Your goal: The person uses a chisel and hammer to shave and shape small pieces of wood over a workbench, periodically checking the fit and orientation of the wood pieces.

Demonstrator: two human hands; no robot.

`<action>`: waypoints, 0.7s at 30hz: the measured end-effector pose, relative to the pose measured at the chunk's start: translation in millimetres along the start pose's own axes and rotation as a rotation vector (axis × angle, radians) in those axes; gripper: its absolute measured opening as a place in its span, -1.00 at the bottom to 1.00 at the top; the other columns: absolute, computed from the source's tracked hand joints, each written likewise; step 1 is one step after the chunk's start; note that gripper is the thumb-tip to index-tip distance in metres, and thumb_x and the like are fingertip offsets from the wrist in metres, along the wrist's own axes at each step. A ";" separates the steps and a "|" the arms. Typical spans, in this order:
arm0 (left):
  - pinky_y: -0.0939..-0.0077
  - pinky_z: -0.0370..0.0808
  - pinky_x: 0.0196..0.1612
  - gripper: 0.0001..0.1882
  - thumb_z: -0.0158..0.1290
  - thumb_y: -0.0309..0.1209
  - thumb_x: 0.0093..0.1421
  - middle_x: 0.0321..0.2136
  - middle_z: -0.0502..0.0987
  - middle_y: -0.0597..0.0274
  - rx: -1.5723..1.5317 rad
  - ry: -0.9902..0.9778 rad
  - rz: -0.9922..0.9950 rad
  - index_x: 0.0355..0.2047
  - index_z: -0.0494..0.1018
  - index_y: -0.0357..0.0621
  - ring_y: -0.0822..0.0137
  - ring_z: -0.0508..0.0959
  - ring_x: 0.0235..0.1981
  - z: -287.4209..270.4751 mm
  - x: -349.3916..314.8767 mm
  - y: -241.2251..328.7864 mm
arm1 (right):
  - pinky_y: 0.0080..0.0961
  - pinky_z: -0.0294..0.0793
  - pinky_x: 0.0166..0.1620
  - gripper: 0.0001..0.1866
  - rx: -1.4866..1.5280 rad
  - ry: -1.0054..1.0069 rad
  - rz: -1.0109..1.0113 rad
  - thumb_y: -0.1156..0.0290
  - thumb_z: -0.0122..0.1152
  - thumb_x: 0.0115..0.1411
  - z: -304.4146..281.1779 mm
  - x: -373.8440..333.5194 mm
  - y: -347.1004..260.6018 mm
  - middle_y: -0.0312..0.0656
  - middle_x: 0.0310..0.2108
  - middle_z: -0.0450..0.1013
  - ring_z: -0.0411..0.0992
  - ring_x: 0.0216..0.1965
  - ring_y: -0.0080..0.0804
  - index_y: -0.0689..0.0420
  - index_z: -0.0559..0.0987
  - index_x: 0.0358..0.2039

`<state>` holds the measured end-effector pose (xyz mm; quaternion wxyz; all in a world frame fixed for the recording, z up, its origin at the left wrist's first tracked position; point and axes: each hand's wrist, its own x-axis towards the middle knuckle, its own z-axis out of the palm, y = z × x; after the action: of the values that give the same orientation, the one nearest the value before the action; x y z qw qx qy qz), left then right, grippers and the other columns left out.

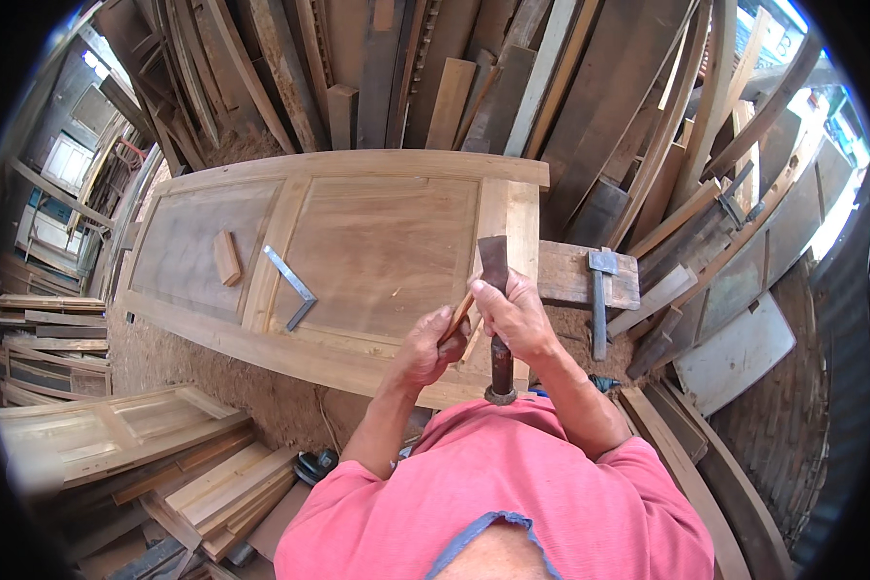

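In front of my chest, above the near right end of a panelled wooden door [387,251], both hands are raised close together. My right hand [520,314] is closed round a wide chisel [494,259], its dark blade pointing away from me and its ringed handle end toward my body. A thin brown wooden stick [457,317] slants up from the closed fingers of my left hand [429,346] to the chisel side; whether it is a pencil I cannot tell. Its upper end meets the right fingers near the blade.
On the door lie a metal try square [291,290] and a small wood block [226,258]. A hammer [601,300] rests on a wooden plank [565,275] at the right. Boards [449,101] lean along the back; more timber [232,493] is stacked at lower left.
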<state>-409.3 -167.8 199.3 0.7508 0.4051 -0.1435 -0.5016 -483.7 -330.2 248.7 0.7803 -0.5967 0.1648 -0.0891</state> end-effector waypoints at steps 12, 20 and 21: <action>0.73 0.26 -0.59 -0.69 -0.14 -0.09 0.43 -0.56 0.35 0.52 -0.060 -0.068 0.230 -0.22 0.42 -0.05 0.67 0.32 -0.60 -24.9 53.7 34.2 | -0.59 0.38 -0.52 -0.84 0.728 -0.214 0.355 0.34 -0.08 0.40 58.8 -24.4 -13.9 -0.33 -0.50 0.31 0.20 -0.64 -0.62 0.12 0.37 -0.10; 0.67 0.18 -0.51 -0.63 -0.22 -0.11 0.47 -0.58 0.26 0.54 0.517 0.196 0.458 -0.23 0.42 -0.12 0.63 0.22 -0.55 15.6 21.1 40.8 | -0.59 0.33 -0.58 -0.84 0.521 -0.164 0.250 0.31 -0.10 0.41 58.7 -42.0 -22.4 -0.37 -0.60 0.20 0.15 -0.69 -0.62 0.11 0.36 -0.14; 0.65 0.18 -0.52 -0.62 -0.23 -0.10 0.47 -0.59 0.26 0.53 0.522 0.198 0.401 -0.30 0.40 -0.11 0.63 0.24 -0.56 23.8 17.1 44.7 | -0.58 0.33 -0.59 -0.86 0.495 -0.122 0.235 0.33 -0.12 0.41 56.9 -45.3 -26.6 -0.37 -0.61 0.20 0.14 -0.70 -0.62 0.11 0.35 -0.16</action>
<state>-387.9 -186.2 244.7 0.7160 0.5939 -0.2701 -0.2485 -503.6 -270.8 294.4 0.9158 -0.3690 0.1587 0.0005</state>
